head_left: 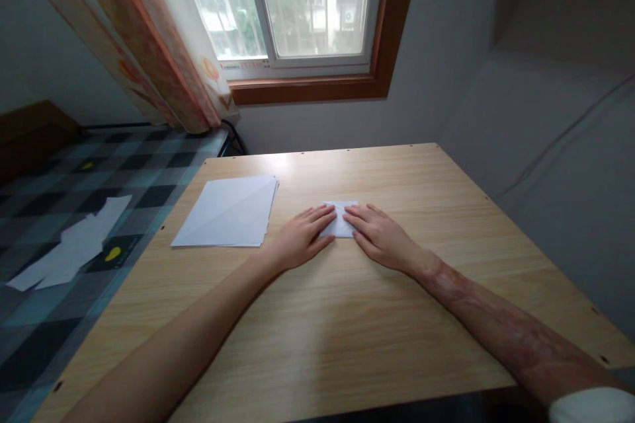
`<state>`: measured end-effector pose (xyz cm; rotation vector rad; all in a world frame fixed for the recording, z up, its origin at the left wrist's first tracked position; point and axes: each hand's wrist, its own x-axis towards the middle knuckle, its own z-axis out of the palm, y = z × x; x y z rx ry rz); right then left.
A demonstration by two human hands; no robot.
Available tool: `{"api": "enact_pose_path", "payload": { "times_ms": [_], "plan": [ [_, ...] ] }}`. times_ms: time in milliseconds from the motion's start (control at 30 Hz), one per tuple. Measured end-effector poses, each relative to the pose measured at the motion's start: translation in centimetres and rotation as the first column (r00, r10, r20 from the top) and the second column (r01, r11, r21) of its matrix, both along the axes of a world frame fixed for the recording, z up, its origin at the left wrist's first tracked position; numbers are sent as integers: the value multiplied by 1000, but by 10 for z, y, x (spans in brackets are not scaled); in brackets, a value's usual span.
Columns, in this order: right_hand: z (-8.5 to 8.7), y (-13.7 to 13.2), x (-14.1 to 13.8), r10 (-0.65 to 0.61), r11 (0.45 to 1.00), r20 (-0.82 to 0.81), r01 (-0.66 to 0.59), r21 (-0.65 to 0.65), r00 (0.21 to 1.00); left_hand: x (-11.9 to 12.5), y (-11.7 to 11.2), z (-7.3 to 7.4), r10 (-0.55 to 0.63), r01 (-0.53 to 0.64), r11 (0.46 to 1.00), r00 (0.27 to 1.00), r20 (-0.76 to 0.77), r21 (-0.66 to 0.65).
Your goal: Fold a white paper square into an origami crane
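A small folded piece of white paper (342,229) lies flat near the middle of the wooden table (307,317). From its left side, my left hand (306,236) rests on it with the fingers stretched out over the surface. My right hand (381,234) lies on the paper's right side, fingers also extended and pressing flat. A narrow strip of the paper shows between the fingertips of both hands; its outer sides are partly covered by them. Neither hand is wrapped around anything.
A stack of white paper sheets (228,215) sits left on the table, the top one creased diagonally. Further left, paper scraps (82,244) lie on a bed (30,344) with a checked cover. Beyond the table are a window (312,6) and an orange curtain (163,33).
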<state>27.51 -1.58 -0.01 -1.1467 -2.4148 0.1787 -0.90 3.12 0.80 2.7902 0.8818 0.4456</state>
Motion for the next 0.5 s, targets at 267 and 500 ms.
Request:
{"api": "enact_pose_path", "payload": {
  "times_ms": [267,500],
  "plan": [
    [-3,-12,-11,18,998,92,-11,-68,996,-1,-4,-4,1,-6,1000,978,-210,-25],
    [-9,-2,-3,-98,988,134,113,-108,986,-2,-7,-2,14,-22,998,990,-140,-56]
  ]
}}
